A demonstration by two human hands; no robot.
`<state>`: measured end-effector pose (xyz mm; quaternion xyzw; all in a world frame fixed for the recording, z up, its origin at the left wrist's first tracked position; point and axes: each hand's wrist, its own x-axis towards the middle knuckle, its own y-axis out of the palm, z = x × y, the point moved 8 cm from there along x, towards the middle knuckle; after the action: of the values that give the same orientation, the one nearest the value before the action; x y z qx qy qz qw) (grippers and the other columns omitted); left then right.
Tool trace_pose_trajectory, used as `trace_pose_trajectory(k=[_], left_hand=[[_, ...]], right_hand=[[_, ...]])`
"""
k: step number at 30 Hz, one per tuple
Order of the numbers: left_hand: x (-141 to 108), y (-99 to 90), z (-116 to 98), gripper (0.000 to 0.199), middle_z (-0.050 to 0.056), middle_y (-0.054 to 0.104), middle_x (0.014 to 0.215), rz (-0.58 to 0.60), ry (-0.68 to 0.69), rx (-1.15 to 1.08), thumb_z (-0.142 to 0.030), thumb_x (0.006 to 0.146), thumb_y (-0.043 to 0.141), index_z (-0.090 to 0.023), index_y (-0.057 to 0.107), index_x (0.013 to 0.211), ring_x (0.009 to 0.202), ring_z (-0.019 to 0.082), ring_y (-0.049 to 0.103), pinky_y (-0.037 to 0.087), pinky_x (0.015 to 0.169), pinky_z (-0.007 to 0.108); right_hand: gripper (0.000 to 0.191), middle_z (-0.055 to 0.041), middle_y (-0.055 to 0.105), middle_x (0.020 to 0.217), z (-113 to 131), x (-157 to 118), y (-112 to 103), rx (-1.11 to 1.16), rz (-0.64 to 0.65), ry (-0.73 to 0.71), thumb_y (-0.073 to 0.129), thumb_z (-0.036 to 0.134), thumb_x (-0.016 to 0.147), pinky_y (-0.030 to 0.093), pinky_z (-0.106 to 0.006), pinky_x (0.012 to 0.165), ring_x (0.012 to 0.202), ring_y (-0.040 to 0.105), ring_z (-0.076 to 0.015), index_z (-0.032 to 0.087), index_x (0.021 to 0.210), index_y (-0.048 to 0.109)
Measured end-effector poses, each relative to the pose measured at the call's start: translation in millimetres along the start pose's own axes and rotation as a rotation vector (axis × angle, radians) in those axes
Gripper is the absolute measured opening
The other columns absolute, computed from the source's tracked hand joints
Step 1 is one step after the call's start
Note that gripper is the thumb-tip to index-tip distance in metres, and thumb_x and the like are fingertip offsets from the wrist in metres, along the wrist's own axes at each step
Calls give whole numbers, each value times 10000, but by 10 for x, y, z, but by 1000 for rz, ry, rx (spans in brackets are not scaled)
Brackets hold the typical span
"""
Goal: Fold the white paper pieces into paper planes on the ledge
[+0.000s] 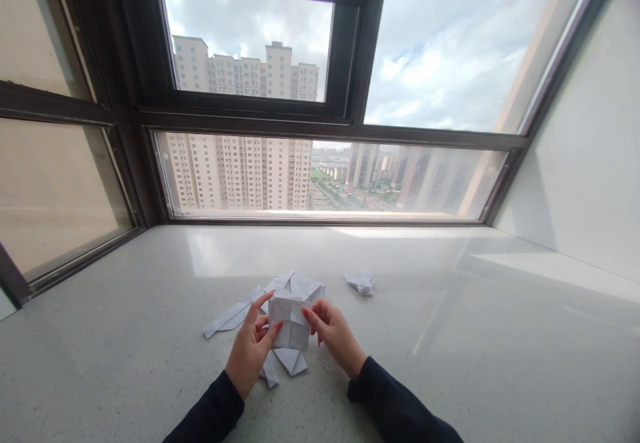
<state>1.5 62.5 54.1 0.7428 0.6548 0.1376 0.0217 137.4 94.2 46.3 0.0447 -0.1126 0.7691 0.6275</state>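
Note:
A folded piece of white paper point(291, 326), roughly square with creases and flaps, is held up between my two hands. My left hand point(253, 346) grips its left side, thumb on the front face and index finger at the top corner. At the right edge, my right hand point(334, 333) pinches the paper between thumb and fingers. Behind and below it lie more folded white papers: a larger folded piece point(309, 287), a long folded strip point(233, 316) to the left, and a pointed piece point(291, 361) nearer me. The held paper partly hides this pile.
A small folded paper point(360, 283) lies apart, to the right of the pile. All of it rests on a pale speckled sill point(450, 363). Dark window frames point(320, 221) bound the far side and left, and a white wall point(580, 183) stands at the right.

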Motion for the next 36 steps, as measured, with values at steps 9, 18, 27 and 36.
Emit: trace_pose_trajectory(k=[9,18,27,36], left_hand=[[-17,53,53,699,60,650,903,43,-29,-28,-321,693,598,-206,187,1246,819,205,618,472,752,353],[-20,55,83,671,51,648,827,61,-45,28,-356,700,581,-179,219,1237,757,202,616,469,701,341],[-29,41,78,571,-44,561,584,47,-42,115,-406,753,494,-178,264,1223,532,113,523,387,494,200],[-22,-9,114,555,-75,465,500,21,-43,210,-429,743,492,-164,335,1204,415,68,368,263,407,171]], right_hand=[[366,63,448,453,-30,16,-12,-30,16,-5,524,533,679,292,-172,324,390,400,-74,182,628,432],[369,60,453,451,-65,21,-30,-63,6,6,536,535,667,292,-177,327,385,408,-78,180,615,448],[344,57,458,456,-48,11,-26,-108,7,-2,526,510,687,293,-177,343,384,393,-74,178,615,465],[352,58,445,454,-2,-3,-20,-101,-6,-20,541,515,676,293,-181,358,397,391,-77,176,612,468]])
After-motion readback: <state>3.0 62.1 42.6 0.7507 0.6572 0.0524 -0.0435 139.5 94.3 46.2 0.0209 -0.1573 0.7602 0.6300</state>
